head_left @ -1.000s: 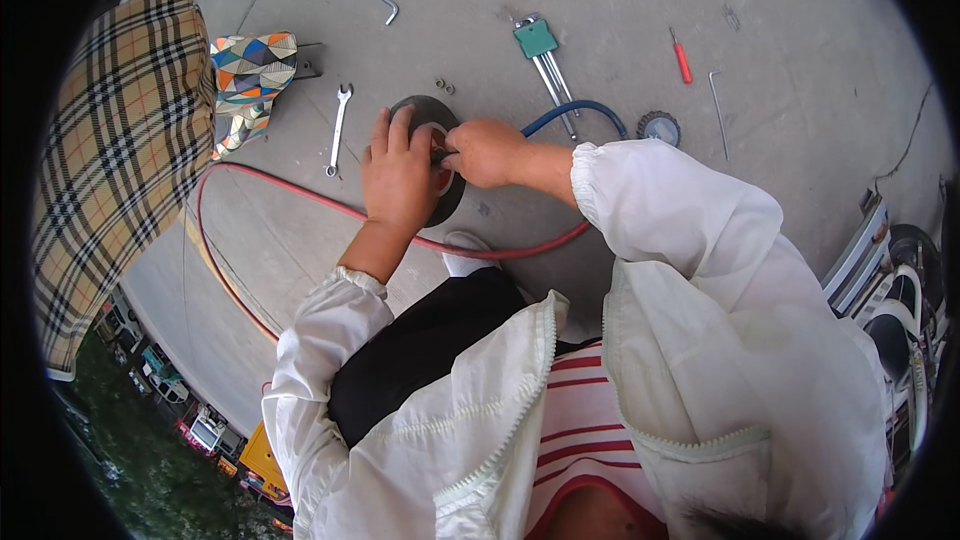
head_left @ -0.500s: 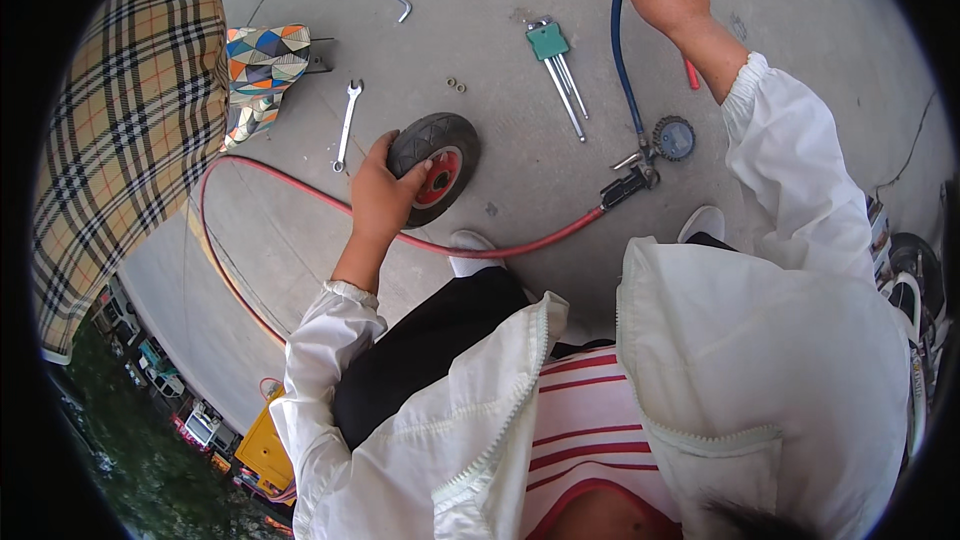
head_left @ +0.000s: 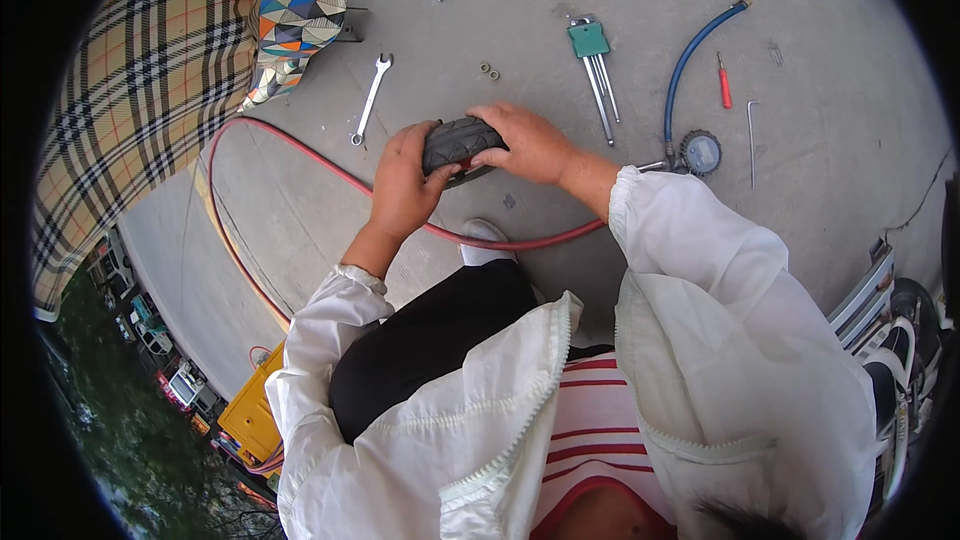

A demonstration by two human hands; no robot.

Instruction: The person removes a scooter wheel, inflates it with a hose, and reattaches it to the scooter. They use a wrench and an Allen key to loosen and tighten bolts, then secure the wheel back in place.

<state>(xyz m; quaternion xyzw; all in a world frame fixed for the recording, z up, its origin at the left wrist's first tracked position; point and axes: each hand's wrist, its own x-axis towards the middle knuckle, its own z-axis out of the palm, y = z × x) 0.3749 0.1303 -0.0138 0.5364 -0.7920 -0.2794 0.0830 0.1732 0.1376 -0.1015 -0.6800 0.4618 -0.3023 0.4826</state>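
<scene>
Between my two hands is a small black tyre on a red rim, a wheel [head_left: 459, 143] tilted so its tread faces up toward me. My left hand [head_left: 405, 175] grips its left side, thumb near the rim. Closed on the right side, my right hand [head_left: 525, 145] has its fingers over the tread and its thumb by the red rim. Most of the rim is hidden. Below the wheel runs a red air hose [head_left: 335, 170]. To the right lies a tyre inflator gauge [head_left: 701, 152] with a short blue hose [head_left: 677, 75], its brass end free on the concrete.
On the ground lie a combination wrench [head_left: 371, 100], two nuts [head_left: 489, 71], a hex key set in a green holder [head_left: 590, 40], a red-handled screwdriver [head_left: 725, 87] and loose hex keys [head_left: 753, 145]. Checked cloth [head_left: 160, 70] covers something at left; a yellow box [head_left: 253, 410] stands lower left.
My right hand has let go of the blue hose and come over to the wheel's right side. The wheel has turned from showing its red rim to showing its tread.
</scene>
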